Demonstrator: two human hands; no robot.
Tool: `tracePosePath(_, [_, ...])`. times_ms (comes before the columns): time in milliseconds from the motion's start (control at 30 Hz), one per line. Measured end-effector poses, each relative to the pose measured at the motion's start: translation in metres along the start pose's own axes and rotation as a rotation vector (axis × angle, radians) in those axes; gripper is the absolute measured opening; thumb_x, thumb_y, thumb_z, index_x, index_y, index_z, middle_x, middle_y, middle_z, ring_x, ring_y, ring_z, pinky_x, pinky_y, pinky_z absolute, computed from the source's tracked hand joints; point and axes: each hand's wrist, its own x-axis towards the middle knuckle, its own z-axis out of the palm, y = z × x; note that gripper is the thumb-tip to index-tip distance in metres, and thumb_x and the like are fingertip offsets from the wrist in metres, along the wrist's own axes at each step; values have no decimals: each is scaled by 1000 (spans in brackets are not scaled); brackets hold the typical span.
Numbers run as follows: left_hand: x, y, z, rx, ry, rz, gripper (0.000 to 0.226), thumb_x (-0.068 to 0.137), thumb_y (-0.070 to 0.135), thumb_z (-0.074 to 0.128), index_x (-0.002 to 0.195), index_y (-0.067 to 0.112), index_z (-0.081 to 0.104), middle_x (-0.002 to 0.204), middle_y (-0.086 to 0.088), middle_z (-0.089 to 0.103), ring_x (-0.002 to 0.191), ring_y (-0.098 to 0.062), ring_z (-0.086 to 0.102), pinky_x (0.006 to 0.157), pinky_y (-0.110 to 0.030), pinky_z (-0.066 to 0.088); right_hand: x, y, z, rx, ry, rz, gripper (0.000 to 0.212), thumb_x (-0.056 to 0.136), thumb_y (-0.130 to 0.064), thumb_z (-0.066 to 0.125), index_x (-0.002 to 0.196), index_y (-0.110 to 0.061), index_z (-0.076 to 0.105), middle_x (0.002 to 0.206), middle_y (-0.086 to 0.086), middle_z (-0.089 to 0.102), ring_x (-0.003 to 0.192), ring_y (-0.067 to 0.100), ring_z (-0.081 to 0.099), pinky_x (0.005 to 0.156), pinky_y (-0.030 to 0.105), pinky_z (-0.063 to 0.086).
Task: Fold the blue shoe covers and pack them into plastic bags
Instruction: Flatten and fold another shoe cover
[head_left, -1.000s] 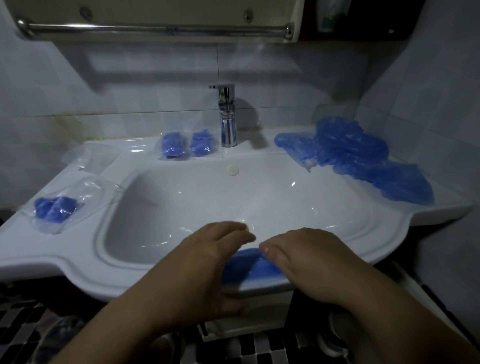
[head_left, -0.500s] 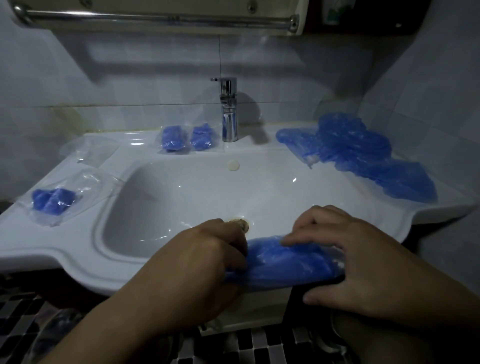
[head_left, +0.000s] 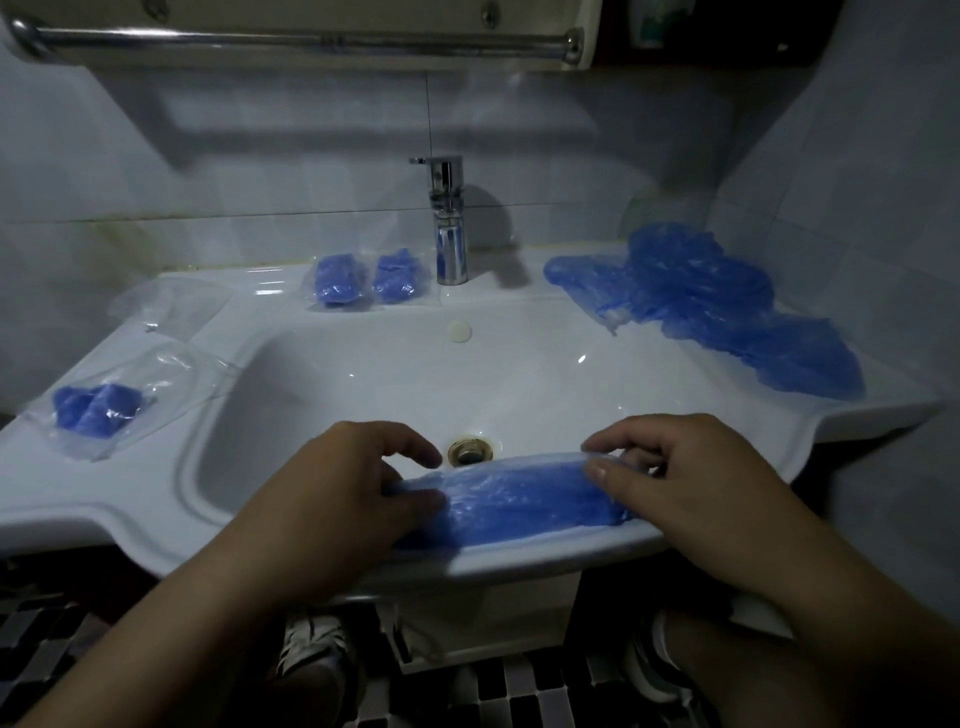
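A blue shoe cover (head_left: 519, 501) lies stretched out along the front rim of the white sink (head_left: 130, 499). My left hand (head_left: 343, 499) pinches its left end between thumb and fingers. My right hand (head_left: 680, 488) pinches its right end the same way. A loose heap of blue shoe covers (head_left: 717, 306) rests on the right side of the sink top. A clear plastic bag with folded blue covers (head_left: 98, 410) lies on the left ledge. Two more packed bags (head_left: 363, 278) sit behind the basin, left of the tap.
A chrome tap (head_left: 449, 223) stands at the back centre. An empty clear bag (head_left: 166, 306) lies at the back left. The drain (head_left: 470, 451) is just beyond the held cover. A metal rail (head_left: 291, 44) runs overhead. Tiled walls close in behind and on the right.
My hands have moved apart, drawing the blue cover out from a small bunch into a long strip along the sink's front rim.
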Motion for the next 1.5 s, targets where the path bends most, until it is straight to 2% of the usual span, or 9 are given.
tracePosePath(267, [5,-12,1,220,176,-85,35,85,33,70,117,36,57,78,11,64,80,-7,59,76,-30,47,3,-17,16,-111,77,126,24,92,-35,64,115,-27,68,101,-9,66,84,6,60,75,12,45])
tracePosePath(400, [0,-4,9,308,346,145,44,88,30,64,130,37,51,119,15,57,107,-9,53,90,-23,43,4,-19,16,-147,59,143,24,93,-33,64,115,-28,69,107,-9,66,89,6,60,79,12,45])
tracePosePath(500, [-11,10,25,374,158,441,49,93,52,43,138,34,49,145,17,46,131,-3,44,112,-13,20,5,-22,15,-161,20,151,26,93,-32,63,118,-27,67,114,-7,66,94,7,60,86,16,47])
tracePosePath(667, [-20,12,35,462,-96,391,98,69,80,1,155,32,-2,160,20,9,144,1,16,111,-14,1,6,-24,13,-176,-2,132,26,95,-32,60,119,-26,67,114,-6,66,94,6,58,85,16,44])
tracePosePath(933, [-13,7,40,499,-137,430,86,81,80,21,152,34,9,151,14,31,132,-6,37,112,-24,25,-5,-39,19,-461,113,-265,34,91,-29,47,120,-28,64,124,-11,58,118,9,47,106,36,40])
tracePosePath(1067, [-9,-6,48,471,-14,625,45,82,51,43,119,27,50,105,11,66,85,-5,67,71,-21,55,-19,-59,40,-306,-381,-332,73,88,-74,14,152,-38,19,160,-18,21,146,0,12,123,33,3])
tracePosePath(1167, [-8,-11,49,415,-13,581,54,77,60,41,119,26,49,97,15,66,77,-2,66,66,-20,55,-18,-49,39,-381,-430,-221,90,76,-84,12,153,-38,12,156,-16,28,141,6,25,120,32,14])
tracePosePath(1300, [-7,-12,39,518,-109,444,78,71,78,23,136,36,28,125,19,49,105,-3,52,95,-23,42,-13,-37,29,-572,-409,-260,79,80,-81,21,146,-37,24,133,-14,47,116,13,45,107,37,34])
tracePosePath(1500, [-9,-7,19,452,-236,314,46,82,67,55,116,40,39,107,18,52,95,-4,51,82,-20,41,-6,-28,17,-545,-445,-180,75,80,-80,45,142,-42,30,132,-19,48,113,7,46,102,32,39])
